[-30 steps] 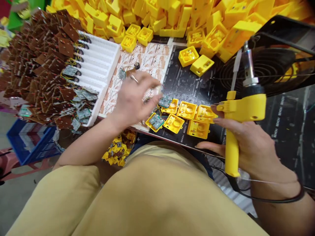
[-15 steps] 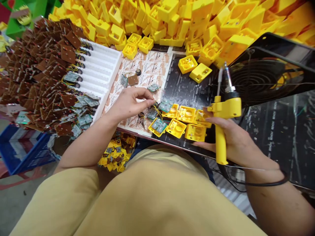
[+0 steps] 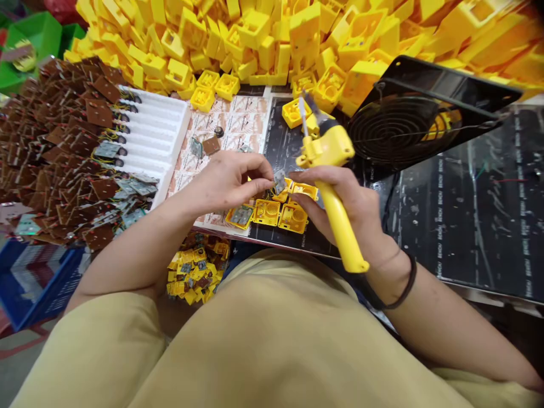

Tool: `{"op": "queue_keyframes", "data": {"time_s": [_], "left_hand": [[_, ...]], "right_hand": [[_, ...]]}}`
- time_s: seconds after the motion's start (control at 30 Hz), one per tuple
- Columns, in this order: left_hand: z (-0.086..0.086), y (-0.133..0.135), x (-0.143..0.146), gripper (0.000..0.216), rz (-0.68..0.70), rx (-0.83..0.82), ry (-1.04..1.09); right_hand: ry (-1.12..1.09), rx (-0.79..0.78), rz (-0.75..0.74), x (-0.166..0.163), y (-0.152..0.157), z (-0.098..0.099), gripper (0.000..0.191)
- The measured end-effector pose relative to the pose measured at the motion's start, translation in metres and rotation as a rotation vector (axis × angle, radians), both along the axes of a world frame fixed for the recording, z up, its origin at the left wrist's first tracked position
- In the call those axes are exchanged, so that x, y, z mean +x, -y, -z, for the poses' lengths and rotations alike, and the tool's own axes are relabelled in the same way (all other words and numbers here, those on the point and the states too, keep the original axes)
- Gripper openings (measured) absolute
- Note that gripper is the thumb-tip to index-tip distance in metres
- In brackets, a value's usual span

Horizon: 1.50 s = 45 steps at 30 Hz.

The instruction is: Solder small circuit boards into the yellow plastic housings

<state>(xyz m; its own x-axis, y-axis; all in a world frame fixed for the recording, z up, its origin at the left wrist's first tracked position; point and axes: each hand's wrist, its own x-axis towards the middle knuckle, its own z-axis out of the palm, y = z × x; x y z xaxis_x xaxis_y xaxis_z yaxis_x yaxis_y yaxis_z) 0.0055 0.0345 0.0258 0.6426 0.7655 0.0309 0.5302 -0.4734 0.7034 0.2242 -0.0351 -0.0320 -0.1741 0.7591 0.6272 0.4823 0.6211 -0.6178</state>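
Observation:
My left hand [image 3: 232, 181] has its thumb and forefinger pinched at the edge of a small grey circuit board [image 3: 279, 182], tilted up over the yellow cases. In my right hand [image 3: 355, 207] is a yellow soldering gun [image 3: 340, 224], its tip pointing up and away from me. The thumb and forefinger of that hand reach toward the circuit board; whether they touch it I cannot tell. Below lie open yellow plastic cases [image 3: 267, 213] in two short rows. The leftmost front case holds another circuit board [image 3: 242, 215]. Thin wires show partly beneath my left fingers.
Yellow cases [image 3: 255, 28] are heaped along the back. At left, brown circuit boards [image 3: 59, 147] pile beside a white foam tray [image 3: 153, 122]. A black fan [image 3: 395, 130] stands at right. A blue crate [image 3: 38, 289] and a container of filled cases [image 3: 198, 269] sit below the bench.
My right hand has brought the soldering gun leftward, close to my left hand. The circuit board is now raised between both hands' fingers. The camera view has shifted slightly.

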Motion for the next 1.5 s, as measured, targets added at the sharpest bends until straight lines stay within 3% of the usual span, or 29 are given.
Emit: {"op": "queue_keyframes", "data": {"time_s": [0.17, 0.57, 0.77, 0.97, 1.2, 1.5], "left_hand": [[0.003, 0.002, 0.001, 0.011, 0.043, 0.016, 0.004], [0.016, -0.003, 0.001, 0.017, 0.096, 0.123, -0.086], [0.021, -0.003, -0.003, 0.017, -0.002, -0.027, -0.029], [0.027, -0.008, -0.012, 0.021, 0.011, -0.148, -0.003], [0.029, -0.003, -0.016, 0.028, -0.051, 0.078, -0.167], [0.036, 0.005, -0.017, 0.016, -0.147, 0.170, 0.126]], "right_hand": [[-0.015, -0.028, -0.028, -0.012, -0.014, 0.005, 0.026], [-0.032, -0.029, 0.068, -0.011, -0.009, -0.001, 0.026], [0.185, -0.034, -0.021, -0.001, -0.020, 0.008, 0.033], [0.192, -0.145, -0.049, 0.003, -0.031, 0.008, 0.023], [0.246, -0.150, -0.059, -0.002, -0.042, 0.007, 0.025], [0.241, -0.101, -0.001, -0.007, -0.050, 0.018, 0.023]]}}
